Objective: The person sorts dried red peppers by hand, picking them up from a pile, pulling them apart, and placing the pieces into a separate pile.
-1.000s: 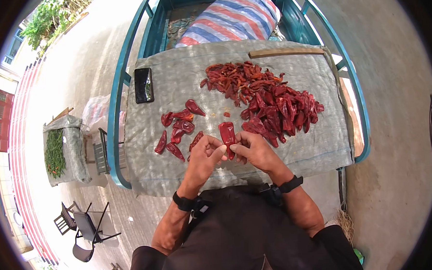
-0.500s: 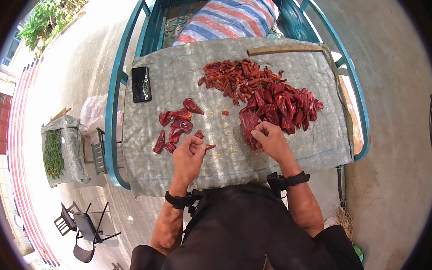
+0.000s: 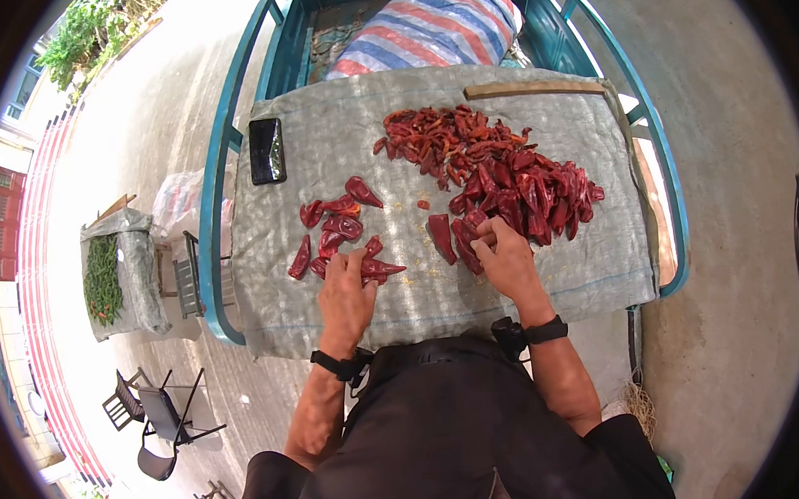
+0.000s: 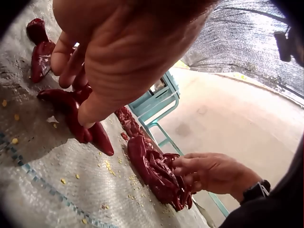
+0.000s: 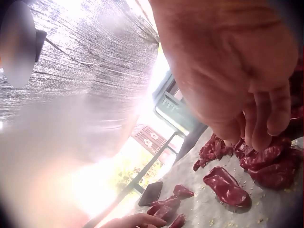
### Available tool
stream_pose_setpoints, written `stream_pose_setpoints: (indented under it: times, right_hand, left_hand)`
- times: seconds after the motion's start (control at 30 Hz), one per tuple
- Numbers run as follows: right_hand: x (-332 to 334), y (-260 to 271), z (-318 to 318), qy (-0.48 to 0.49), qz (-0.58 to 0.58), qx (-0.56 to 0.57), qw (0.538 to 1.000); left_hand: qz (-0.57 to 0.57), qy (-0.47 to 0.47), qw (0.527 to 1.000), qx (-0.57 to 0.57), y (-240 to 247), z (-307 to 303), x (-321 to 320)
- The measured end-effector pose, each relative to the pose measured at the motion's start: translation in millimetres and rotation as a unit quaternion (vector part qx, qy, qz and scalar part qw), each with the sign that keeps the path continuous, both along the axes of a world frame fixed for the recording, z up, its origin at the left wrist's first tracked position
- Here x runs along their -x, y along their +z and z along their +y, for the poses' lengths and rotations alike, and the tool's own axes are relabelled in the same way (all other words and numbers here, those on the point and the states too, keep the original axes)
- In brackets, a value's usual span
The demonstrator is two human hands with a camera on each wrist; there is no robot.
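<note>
In the head view my left hand (image 3: 345,296) is over the small group of red peppers on the left. Its thumb touches a dark red pepper (image 4: 71,116), while the other fingers bend loosely above neighbouring ones. At the near edge of the big pile, my right hand (image 3: 509,261) rests its fingertips on glossy red peppers (image 5: 268,164), fingers fairly straight and pointing down. One wide pepper (image 3: 441,239) lies by itself just left of that hand. Beyond it spreads the heap of glossy peppers (image 3: 549,198), joined to smaller, wrinkled red peppers (image 3: 444,140).
Grey woven sheeting (image 3: 331,319) covers the work surface, with yellow seeds scattered on it. A black phone (image 3: 267,152) lies at the far left, a wooden strip (image 3: 535,89) at the back right. Teal rails (image 3: 210,249) flank both sides. A striped sack (image 3: 426,30) sits behind.
Both hands held a pepper together at the middle; then they parted. The left hand carried a pepper to the left group and loosened on it. The right moved to the pile, where one pepper now lies apart.
</note>
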State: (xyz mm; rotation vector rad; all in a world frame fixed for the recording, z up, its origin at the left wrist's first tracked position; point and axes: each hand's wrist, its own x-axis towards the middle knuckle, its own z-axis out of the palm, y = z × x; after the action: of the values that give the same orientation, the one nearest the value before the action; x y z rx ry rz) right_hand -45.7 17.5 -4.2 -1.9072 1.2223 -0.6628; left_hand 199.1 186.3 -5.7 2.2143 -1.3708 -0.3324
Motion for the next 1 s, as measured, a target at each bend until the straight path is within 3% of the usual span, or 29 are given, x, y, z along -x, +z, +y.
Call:
stream_pose_setpoints:
  times: [0.37, 0.5, 0.63, 0.77, 0.87, 1.0]
  right_hand:
    - [6.5, 3.1, 12.4, 0.108, 0.014, -0.105, 0.989]
    - [-7.9, 11.5, 30.1, 0.142, -0.029, -0.106, 0.984]
    - [-19.4, 33.9, 35.6, 0.167, -0.094, -0.091, 0.977]
    - [-21.4, 38.5, 29.0, 0.191, -0.138, -0.201, 0.951]
    - [-19.3, 44.3, 23.7, 0.183, -0.169, -0.276, 0.928]
    - [-15.7, 41.2, 22.4, 0.151, -0.210, -0.310, 0.915]
  left_hand:
    - [-0.011, -0.010, 1.000, 0.026, -11.0, -5.2, 0.2]
    - [0.156, -0.022, 0.984, 0.083, -2.0, -11.3, 3.7]
    - [0.222, -0.106, 0.966, 0.084, 20.0, -15.4, 7.9]
    - [0.323, -0.155, 0.932, 0.054, 33.0, -17.7, 13.7]
    - [0.319, -0.169, 0.932, 0.036, 42.4, -21.6, 17.4]
    - [0.449, -0.125, 0.884, 0.047, 42.6, -23.7, 23.8]
